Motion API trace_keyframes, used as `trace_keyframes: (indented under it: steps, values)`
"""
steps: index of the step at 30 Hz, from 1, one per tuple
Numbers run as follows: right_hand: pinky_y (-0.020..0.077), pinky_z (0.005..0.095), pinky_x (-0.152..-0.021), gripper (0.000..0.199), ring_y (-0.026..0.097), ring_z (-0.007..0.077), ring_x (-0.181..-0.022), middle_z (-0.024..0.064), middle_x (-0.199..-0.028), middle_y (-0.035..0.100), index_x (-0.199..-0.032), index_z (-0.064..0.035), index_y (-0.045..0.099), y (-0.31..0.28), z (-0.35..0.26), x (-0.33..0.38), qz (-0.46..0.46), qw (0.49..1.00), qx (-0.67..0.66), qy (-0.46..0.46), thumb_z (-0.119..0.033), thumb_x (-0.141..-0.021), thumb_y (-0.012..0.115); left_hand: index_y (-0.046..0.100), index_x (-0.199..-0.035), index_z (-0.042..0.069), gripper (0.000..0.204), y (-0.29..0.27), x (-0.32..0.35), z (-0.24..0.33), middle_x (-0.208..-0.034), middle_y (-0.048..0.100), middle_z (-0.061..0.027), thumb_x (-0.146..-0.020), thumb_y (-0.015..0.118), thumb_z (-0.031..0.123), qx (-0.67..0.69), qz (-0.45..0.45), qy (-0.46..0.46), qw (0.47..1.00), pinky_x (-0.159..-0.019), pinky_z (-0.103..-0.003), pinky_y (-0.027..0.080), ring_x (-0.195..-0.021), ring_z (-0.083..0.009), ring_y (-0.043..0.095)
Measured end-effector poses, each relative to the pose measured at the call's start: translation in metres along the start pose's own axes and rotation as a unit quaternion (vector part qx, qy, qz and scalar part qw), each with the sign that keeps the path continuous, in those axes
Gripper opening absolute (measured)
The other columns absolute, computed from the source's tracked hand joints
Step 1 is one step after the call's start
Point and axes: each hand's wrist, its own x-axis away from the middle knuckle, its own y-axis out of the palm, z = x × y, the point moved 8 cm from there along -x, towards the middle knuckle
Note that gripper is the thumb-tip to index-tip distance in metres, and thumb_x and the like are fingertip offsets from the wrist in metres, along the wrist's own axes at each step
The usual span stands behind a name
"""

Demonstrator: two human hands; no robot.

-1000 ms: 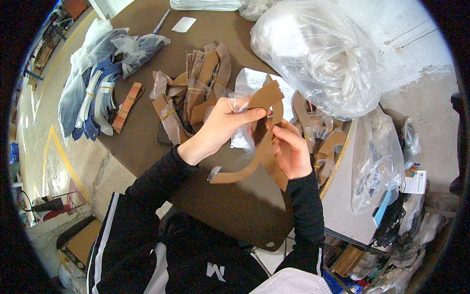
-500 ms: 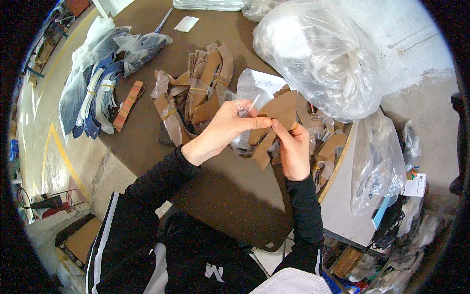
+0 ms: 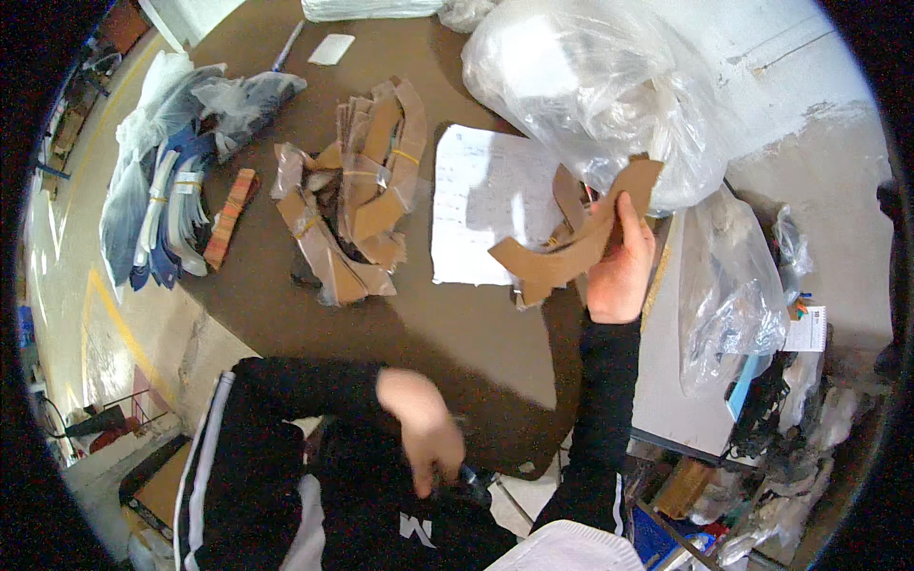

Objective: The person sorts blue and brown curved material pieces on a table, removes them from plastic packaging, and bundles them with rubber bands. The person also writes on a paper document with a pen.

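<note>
My right hand (image 3: 624,265) is closed on a curved brown piece (image 3: 562,255), raised over the right side of the table. Close behind it are more brown pieces, partly hidden by it. Blurred by motion, my left hand (image 3: 426,440) hangs low in front of my body, fingers pointing down beside a small dark object (image 3: 473,483); what it holds, if anything, cannot be made out. A white sheet with handwriting (image 3: 476,205) lies flat just left of the raised piece. Left of that are bundles of curved brown pieces (image 3: 376,171) tied with yellow bands, some with clear plastic.
The brown table (image 3: 457,352) also bears bagged blue and white strips (image 3: 171,205), a reddish striped strip (image 3: 230,219), a small white card (image 3: 331,49) and a pen (image 3: 288,46). A large clear plastic bag (image 3: 581,86) bulges at the back right; another (image 3: 728,295) hangs over the grey surface.
My left hand has let go of the brown pieces and dropped toward my body. My right hand has moved right with a brown piece, and more of the white sheet shows.
</note>
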Motion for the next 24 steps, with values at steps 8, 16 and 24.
trace_keyframes:
  steps: [8,16,24]
  values:
    - [0.0461,0.0239,-0.074,0.012,0.061,0.0077,-0.083,0.0012,-0.095,0.068,-0.098,-0.003,0.066,0.034,0.017,0.021,-0.076,0.995,0.057,0.026,-0.013,-0.091,0.064,0.062,-0.113,0.003,0.027,-0.142,0.207,0.071,-0.098,0.063,0.0011,-0.097,0.056,0.025,-0.054,0.838,-0.084,0.536,-0.07,-0.019,0.042,-0.082,-0.0042,0.053]
    - [0.0425,0.0217,-0.079,0.023,0.055,0.0053,-0.09,0.0006,-0.108,0.065,-0.114,-0.0003,0.064,0.053,0.031,0.029,-0.15,0.951,0.27,-0.017,-0.013,-0.096,0.058,0.062,-0.117,-0.003,0.028,-0.144,0.186,0.025,-0.101,0.068,-0.0053,-0.097,0.054,0.016,0.118,0.797,-0.04,0.592,-0.078,-0.025,0.05,-0.087,-0.0099,0.063]
    - [0.0435,0.0287,-0.089,0.042,0.056,0.0161,-0.1,0.0098,-0.114,0.059,-0.122,0.0016,0.055,0.057,0.012,0.032,-0.113,0.943,0.296,-0.103,-0.016,-0.087,0.069,0.068,-0.106,0.0,0.025,-0.144,0.199,0.029,-0.097,0.07,-0.0056,-0.092,0.064,0.021,0.097,0.837,-0.052,0.536,-0.076,-0.024,0.049,-0.087,-0.0093,0.064]
